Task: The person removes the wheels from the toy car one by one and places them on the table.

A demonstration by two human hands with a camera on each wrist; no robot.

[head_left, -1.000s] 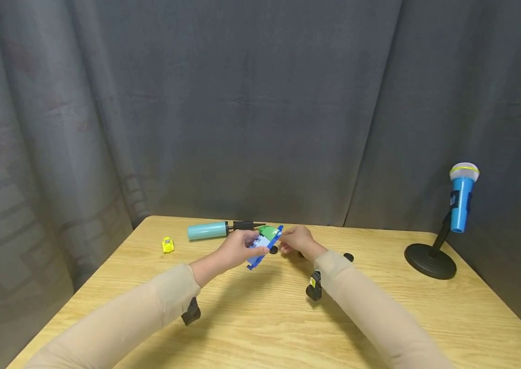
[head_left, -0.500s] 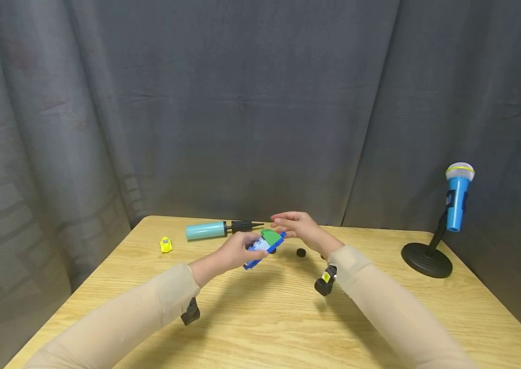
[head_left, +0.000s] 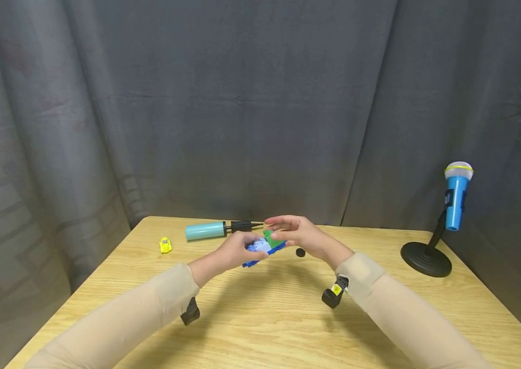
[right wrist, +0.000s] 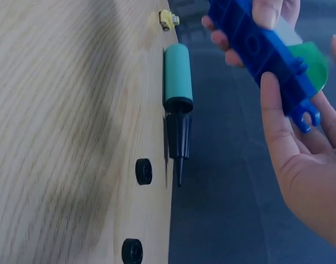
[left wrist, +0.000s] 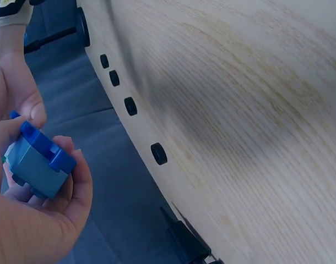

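Observation:
My left hand [head_left: 234, 251] grips a toy brick assembly [head_left: 260, 247] above the table. It has a long blue base, light-blue bricks and a rounded green brick at its right end. The right wrist view shows the hollow underside of the blue base [right wrist: 261, 52], with a hooked clip at its end. My right hand [head_left: 306, 237] is at the green end, its fingers on either side; one finger [right wrist: 272, 93] lies against the blue base. Below and beyond, several small black wheels [left wrist: 130, 106] stand in a row near the table's far edge.
A teal hand pump [head_left: 206, 231] with a black nozzle lies at the back of the wooden table [head_left: 260, 318]. Left of it sits a small yellow toy car [head_left: 165, 245]. A blue toy microphone [head_left: 457, 200] on a black stand is at the right, before grey curtains [head_left: 242, 102].
My right hand has risen from beside the wheels, opened out and come left to the green end of the brick assembly. My left hand has tilted the assembly flatter.

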